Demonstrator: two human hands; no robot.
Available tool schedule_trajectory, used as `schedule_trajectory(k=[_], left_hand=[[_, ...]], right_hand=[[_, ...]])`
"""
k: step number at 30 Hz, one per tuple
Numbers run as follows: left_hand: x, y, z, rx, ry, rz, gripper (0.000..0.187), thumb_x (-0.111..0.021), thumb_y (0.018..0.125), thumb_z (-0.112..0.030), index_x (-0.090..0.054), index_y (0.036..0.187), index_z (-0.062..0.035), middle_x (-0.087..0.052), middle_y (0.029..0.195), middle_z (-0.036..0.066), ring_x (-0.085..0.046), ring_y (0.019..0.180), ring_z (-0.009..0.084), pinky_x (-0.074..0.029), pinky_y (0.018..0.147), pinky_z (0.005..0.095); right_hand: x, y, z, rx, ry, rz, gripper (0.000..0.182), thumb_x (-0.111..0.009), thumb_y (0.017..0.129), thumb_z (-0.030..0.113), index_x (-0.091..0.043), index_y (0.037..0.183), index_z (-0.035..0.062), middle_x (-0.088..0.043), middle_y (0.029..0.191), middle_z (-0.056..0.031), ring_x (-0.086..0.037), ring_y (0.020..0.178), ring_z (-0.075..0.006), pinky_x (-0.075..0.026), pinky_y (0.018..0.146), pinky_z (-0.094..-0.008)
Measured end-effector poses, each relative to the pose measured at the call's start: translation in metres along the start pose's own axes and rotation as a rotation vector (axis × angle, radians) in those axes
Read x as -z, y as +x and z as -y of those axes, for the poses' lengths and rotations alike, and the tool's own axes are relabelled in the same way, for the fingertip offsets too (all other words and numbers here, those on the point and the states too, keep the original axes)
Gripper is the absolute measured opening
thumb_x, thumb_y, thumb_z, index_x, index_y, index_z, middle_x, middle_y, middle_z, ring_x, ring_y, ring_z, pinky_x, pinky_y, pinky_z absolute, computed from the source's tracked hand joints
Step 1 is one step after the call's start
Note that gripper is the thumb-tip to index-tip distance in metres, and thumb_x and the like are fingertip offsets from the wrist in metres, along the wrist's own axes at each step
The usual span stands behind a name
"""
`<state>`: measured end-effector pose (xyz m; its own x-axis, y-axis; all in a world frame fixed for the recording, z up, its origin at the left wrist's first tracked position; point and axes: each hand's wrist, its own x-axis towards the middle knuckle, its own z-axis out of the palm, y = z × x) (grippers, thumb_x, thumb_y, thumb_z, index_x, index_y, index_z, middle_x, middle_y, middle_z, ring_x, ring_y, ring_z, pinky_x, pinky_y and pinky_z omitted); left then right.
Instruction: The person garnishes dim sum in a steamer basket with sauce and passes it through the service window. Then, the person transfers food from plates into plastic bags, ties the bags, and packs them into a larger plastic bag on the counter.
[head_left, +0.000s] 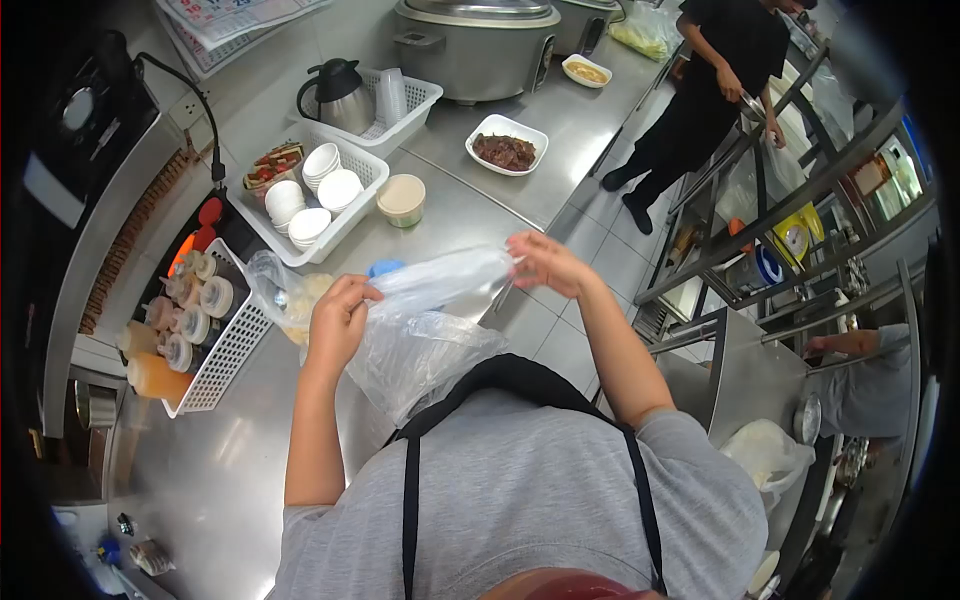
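Observation:
A clear plastic bag [447, 279] is stretched between my two hands above the steel counter. My left hand [342, 312] pinches its left end with bent fingers. At the far end, my right hand [546, 264] grips the bag between thumb and fingertips, the other fingers loosely curled. Below it, crumpled clear plastic [420, 355] lies at the counter's edge against my apron. Something blue [385, 268] shows just behind the stretched bag. Left of my left hand sits another clear bag [268, 280] with pale contents, partly hidden by that hand.
White baskets hold squeeze bottles [190, 310], small white cups [318, 195] and a steel jug [342, 97]. A lidded tub [401, 201] and a dish of dark meat [506, 146] stand on the counter [230, 480]. A person [725, 90] in black stands beyond, near metal racks.

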<state>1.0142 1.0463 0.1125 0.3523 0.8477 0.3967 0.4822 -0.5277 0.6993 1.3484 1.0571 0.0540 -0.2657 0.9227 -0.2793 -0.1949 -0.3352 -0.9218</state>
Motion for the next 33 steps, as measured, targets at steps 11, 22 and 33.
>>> schedule_trajectory(k=[11, 22, 33], left_hand=[[-0.096, 0.107, 0.038, 0.25, 0.317, -0.017, 0.004, -0.054, 0.067, -0.007, -0.055, 0.066, -0.0028, -0.056, 0.077, 0.011, -0.055, 0.07, 0.0301, -0.042, 0.061, 0.0368], [-0.16, 0.195, 0.047, 0.744, -0.14, 0.258, 0.053, -0.061, 0.058, -0.008, -0.05, 0.11, -0.0021, -0.055, 0.092, 0.013, -0.056, 0.082, 0.0222, -0.045, 0.073, 0.0304], [-0.196, 0.194, 0.058, 0.83, -0.616, -0.278, 0.066, -0.062, 0.058, -0.006, -0.04, 0.119, 0.0057, -0.052, 0.104, 0.015, -0.053, 0.091, 0.0203, -0.043, 0.077, 0.0285]], right_hand=[[0.122, 0.178, 0.013, 0.024, 0.386, -0.241, 0.041, -0.036, 0.09, 0.021, -0.023, 0.12, -0.0025, -0.044, 0.111, -0.0255, -0.056, 0.092, -0.0315, -0.05, 0.075, -0.0376], [0.12, 0.157, 0.092, -0.022, -0.205, -0.015, 0.043, -0.037, 0.082, 0.01, -0.029, 0.124, 0.0037, -0.053, 0.105, -0.0161, -0.062, 0.076, -0.0238, -0.053, 0.062, -0.0281], [0.107, 0.168, 0.138, 0.128, -1.077, 0.201, 0.026, -0.038, 0.077, 0.008, -0.045, 0.099, -0.006, -0.058, 0.069, -0.0228, -0.059, 0.049, -0.0246, -0.049, 0.051, -0.0344]])
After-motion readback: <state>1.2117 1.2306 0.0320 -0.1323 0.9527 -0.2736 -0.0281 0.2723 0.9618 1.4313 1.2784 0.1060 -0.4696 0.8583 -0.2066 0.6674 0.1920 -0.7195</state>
